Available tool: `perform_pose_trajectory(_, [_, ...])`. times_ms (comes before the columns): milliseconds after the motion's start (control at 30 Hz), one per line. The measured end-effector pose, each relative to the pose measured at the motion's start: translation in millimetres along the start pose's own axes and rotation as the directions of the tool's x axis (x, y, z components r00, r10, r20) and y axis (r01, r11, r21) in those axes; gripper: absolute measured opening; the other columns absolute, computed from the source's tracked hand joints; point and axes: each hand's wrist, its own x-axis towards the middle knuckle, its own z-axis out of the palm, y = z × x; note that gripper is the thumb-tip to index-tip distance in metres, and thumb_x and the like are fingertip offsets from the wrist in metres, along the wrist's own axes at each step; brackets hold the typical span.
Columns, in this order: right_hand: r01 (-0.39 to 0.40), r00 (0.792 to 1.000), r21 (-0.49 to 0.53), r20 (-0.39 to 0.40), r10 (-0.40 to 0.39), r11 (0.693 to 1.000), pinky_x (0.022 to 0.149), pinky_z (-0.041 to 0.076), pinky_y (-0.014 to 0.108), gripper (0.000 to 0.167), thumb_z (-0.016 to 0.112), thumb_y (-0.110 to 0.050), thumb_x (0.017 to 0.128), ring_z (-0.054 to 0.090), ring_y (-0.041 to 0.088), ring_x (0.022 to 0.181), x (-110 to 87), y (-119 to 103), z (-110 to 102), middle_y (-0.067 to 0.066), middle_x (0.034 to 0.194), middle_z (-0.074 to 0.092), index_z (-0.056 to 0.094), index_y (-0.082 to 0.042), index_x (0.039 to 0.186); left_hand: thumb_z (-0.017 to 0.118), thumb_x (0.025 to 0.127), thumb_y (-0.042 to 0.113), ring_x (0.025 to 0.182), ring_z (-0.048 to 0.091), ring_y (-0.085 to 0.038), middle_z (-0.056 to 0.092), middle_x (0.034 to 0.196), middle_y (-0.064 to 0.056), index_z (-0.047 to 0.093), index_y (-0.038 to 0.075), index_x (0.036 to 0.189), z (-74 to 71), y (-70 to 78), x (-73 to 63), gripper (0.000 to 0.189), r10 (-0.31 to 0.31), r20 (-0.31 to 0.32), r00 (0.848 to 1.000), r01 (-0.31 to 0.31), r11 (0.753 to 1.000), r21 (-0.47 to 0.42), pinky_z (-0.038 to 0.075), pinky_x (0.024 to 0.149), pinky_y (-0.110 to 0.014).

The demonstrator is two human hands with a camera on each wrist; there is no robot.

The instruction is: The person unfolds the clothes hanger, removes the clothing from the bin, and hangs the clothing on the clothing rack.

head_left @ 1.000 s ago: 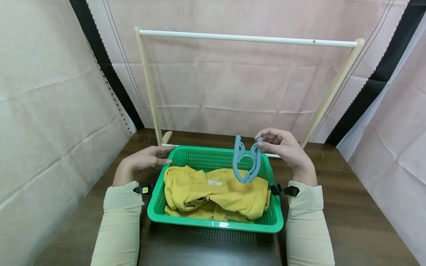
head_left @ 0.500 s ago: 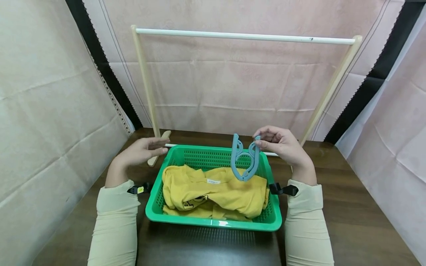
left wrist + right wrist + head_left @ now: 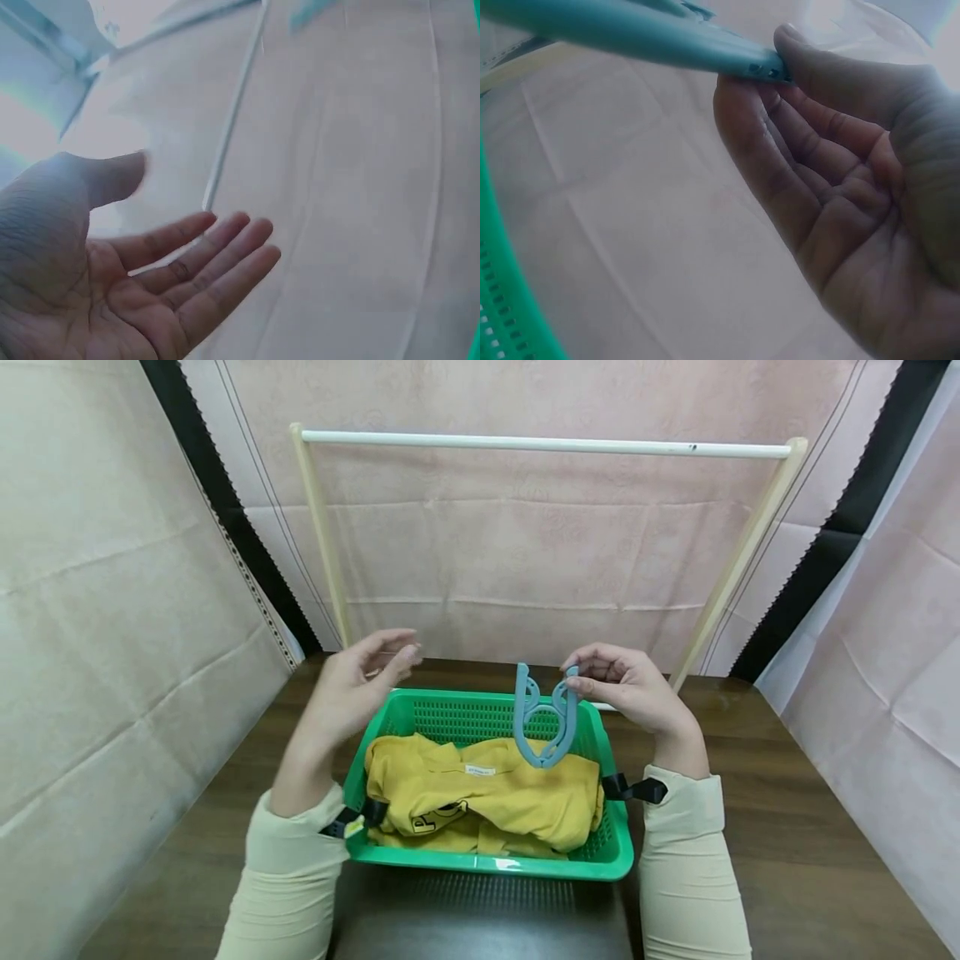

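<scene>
My right hand pinches one arm tip of a blue plastic folding hanger between thumb and fingers. The hanger is folded into a U shape and hangs over the right part of a green basket. In the right wrist view, the thumb and index finger meet at the end of the blue arm. My left hand is raised above the basket's back left corner, holding nothing. Its fingers are spread loosely in the left wrist view. Inside the basket lies a folded yellow garment with a white neck label and a dark print.
Behind the basket stands a rack with a white top bar and cream side posts. Pale fabric walls enclose the dark wooden table at the back and sides.
My left hand has let go of the basket's back left rim, drawn away to the left, then risen up and to the right. The right hand still holds the hanger over the basket.
</scene>
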Motion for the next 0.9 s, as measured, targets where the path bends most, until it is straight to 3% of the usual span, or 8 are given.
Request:
perform_pose_trajectory(167, [0.010,1.000,-0.030,0.017,-0.010,0.999,0.075,0.057,0.028,0.019,0.068,-0.002,0.095,0.068,0.019,0.089,1.6,-5,4,0.012,0.098,0.071,0.064,0.005,0.113,0.055,0.103,0.046,0.110,0.065,-0.015,0.067,0.125,-0.003,0.057,0.013,0.141,33.1,25.9,0.3,0.050,0.041,0.083,0.996,-0.040,0.999,-0.004,0.054,0.093,-0.035])
perform_pose_trajectory(333, [0.034,0.998,-0.035,0.045,-0.032,0.999,0.077,0.058,0.030,0.019,0.069,-0.002,0.095,0.069,0.021,0.089,3.9,-10,11,0.014,0.098,0.071,0.065,0.004,0.113,0.062,0.100,0.042,0.109,0.065,-0.008,0.066,0.125,0.004,0.057,0.016,0.140,50.9,38.9,-4.5,0.048,0.058,0.118,0.991,-0.065,0.996,0.054,0.055,0.087,-0.035])
perform_pose_trajectory(600, [0.077,0.993,-0.057,0.092,-0.071,0.995,0.080,0.058,0.033,0.018,0.068,-0.001,0.095,0.069,0.023,0.092,5.6,-20,23,0.013,0.099,0.071,0.067,-0.002,0.113,0.067,0.099,0.033,0.098,0.066,-0.005,0.071,0.111,0.010,0.057,0.019,0.139,60.2,45.2,-5.8,0.044,0.093,0.137,0.986,-0.107,0.990,0.096,0.054,0.073,-0.033])
perform_pose_trajectory(900, [0.112,0.988,-0.069,0.115,-0.104,0.991,0.080,0.058,0.034,0.021,0.069,0.002,0.093,0.068,0.025,0.093,6.4,-25,31,0.011,0.103,0.071,0.068,-0.007,0.113,0.071,0.096,0.022,0.081,0.068,-0.004,0.072,0.093,0.010,0.069,0.013,0.118,60.7,43.2,-4.7,0.023,0.142,0.130,0.981,-0.151,0.986,0.064,0.056,0.065,-0.030])
